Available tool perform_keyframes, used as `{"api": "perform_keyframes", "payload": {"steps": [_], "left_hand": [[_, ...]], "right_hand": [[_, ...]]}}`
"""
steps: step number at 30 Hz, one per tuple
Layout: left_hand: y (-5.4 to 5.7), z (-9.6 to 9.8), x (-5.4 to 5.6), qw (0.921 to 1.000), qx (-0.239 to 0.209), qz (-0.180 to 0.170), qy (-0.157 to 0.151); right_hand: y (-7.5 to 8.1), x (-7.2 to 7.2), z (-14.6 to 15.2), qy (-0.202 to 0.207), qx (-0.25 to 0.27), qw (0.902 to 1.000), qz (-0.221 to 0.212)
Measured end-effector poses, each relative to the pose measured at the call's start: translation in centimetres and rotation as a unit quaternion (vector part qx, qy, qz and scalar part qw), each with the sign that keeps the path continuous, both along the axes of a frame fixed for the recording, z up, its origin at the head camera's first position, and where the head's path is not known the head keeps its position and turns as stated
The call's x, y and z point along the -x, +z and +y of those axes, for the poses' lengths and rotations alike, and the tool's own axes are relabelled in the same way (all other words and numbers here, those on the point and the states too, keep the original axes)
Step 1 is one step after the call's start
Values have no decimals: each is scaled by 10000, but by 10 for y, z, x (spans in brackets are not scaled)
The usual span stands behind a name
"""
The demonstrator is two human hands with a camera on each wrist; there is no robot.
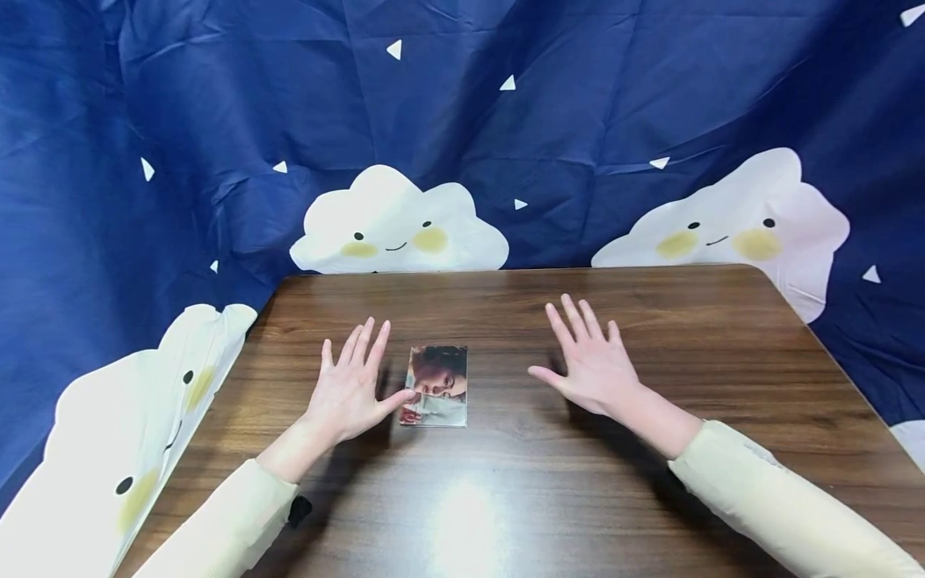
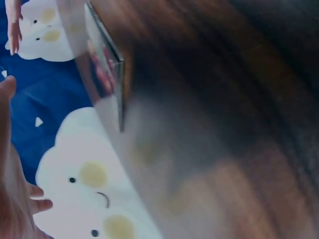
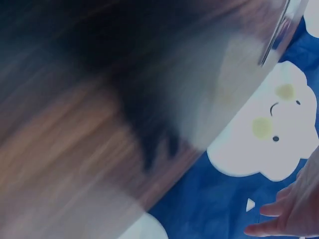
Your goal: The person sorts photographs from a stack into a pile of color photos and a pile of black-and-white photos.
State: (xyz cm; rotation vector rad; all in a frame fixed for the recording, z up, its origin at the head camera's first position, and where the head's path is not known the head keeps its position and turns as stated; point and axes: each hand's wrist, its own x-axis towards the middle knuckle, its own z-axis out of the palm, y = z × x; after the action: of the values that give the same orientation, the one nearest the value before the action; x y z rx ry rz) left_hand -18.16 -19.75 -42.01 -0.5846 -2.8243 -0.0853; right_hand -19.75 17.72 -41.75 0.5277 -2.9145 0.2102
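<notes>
A thin, flat rectangular case with a printed picture of a person lies on the brown table, left of the middle. Its layered edge shows in the left wrist view, where the case stands out from the wood. My left hand hovers just left of it, fingers spread, and the thumb tip overlaps the case's left side in the head view; whether it touches, I cannot tell. Farther to the right, my right hand is held over the table with spread fingers and nothing in it.
The wood-grain table has rounded far corners and a bright glare near its front. Behind it hangs a blue cloth printed with white clouds and triangles. A small dark object shows beside the left sleeve.
</notes>
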Motion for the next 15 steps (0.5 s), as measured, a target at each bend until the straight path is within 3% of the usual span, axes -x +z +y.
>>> {"api": "perform_keyframes", "payload": {"steps": [7, 11, 15], "left_hand": [[-22, -9, 5, 9968, -700, -60, -374], [-35, -14, 5, 9920, -1074, -412, -528], [-45, -14, 6, 9843, -1448, -907, -453]], "right_hand": [[-17, 2, -45, 305, 651, 9953, -644], [-28, -1, -65, 492, 929, 9881, -1123], [-35, -1, -76, 565, 1091, 9832, -1350]]}}
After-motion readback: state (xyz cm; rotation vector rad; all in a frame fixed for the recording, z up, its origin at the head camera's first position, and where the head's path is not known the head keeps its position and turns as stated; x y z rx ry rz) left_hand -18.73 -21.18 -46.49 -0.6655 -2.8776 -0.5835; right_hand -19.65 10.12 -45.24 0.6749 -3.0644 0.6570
